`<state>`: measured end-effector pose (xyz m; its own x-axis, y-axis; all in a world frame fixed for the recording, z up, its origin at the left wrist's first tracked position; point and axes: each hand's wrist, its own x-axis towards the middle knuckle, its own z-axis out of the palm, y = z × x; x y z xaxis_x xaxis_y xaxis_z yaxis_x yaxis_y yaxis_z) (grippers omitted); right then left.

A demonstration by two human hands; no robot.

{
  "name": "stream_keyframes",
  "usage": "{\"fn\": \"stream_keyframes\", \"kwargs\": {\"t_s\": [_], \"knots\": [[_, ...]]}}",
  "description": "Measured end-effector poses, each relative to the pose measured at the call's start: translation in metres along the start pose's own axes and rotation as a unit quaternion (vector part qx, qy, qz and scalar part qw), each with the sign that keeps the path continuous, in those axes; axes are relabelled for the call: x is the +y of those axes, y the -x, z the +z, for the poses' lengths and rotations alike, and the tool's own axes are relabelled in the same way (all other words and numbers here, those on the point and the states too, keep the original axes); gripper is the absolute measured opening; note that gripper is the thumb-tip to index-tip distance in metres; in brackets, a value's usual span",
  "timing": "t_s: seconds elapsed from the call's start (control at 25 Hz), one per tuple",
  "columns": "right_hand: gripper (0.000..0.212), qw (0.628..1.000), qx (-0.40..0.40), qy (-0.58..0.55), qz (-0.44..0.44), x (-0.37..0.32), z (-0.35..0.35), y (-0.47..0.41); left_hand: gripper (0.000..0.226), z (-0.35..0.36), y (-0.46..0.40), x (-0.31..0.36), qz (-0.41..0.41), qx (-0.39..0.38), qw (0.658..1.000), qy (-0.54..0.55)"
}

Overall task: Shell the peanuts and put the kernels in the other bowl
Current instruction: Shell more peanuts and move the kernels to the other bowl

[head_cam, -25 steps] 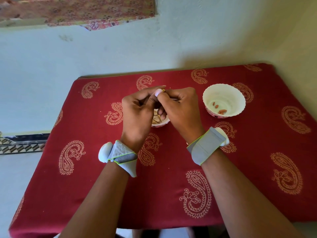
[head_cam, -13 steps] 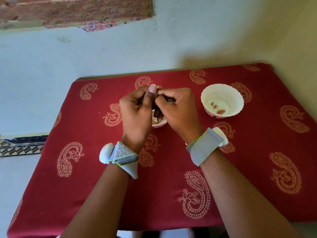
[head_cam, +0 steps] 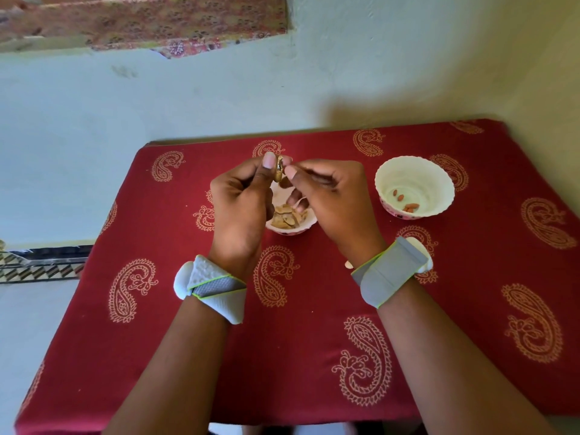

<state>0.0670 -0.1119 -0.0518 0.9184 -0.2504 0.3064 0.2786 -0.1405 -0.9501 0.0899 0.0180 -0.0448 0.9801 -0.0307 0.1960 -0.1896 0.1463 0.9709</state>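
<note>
A tan peanut (head_cam: 279,169) is split open between my two thumbs, above the near bowl. My left hand (head_cam: 240,204) pinches its left half and my right hand (head_cam: 329,196) pinches its right half. Under the hands stands a small white bowl (head_cam: 303,227) holding several peanut shells; both hands hide most of it. To the right stands a second white bowl (head_cam: 439,186) with several reddish kernels (head_cam: 410,207) at its bottom.
Both bowls stand on a low table covered by a red cloth (head_cam: 314,340) with paisley prints. A pale wall runs behind and along the right. Grey bands wrap both wrists. The floor lies to the left of the table.
The hands have drawn slightly apart and the peanut's shell has cracked open between the thumbs. More of the shell bowl shows under the hands.
</note>
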Motion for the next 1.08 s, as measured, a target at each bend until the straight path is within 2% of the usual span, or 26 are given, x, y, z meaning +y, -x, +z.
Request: {"fn": "stream_keyframes", "kwargs": {"t_s": [0.24,0.52,0.68,0.8,1.08], "knots": [[0.010,0.992,0.020,-0.106,0.060,-0.004,0.002,0.002,0.018,0.001,0.003,-0.005,0.034,-0.015,0.999,-0.034],[0.012,0.989,0.078,-0.108,0.062,-0.005,0.005,0.002,0.011,0.001,0.003,-0.005,0.084,-0.044,0.991,-0.089],[0.007,0.993,0.066,-0.091,0.045,-0.006,0.005,0.003,0.010,-0.004,0.001,-0.005,0.092,0.000,0.990,-0.106],[0.007,0.993,0.084,-0.070,0.045,-0.004,0.006,0.003,0.012,0.003,0.008,-0.004,0.134,0.016,0.977,-0.167],[0.007,0.992,0.118,-0.023,0.048,0.003,0.012,0.004,0.013,0.009,0.013,-0.008,0.147,0.074,0.951,-0.261]]}}
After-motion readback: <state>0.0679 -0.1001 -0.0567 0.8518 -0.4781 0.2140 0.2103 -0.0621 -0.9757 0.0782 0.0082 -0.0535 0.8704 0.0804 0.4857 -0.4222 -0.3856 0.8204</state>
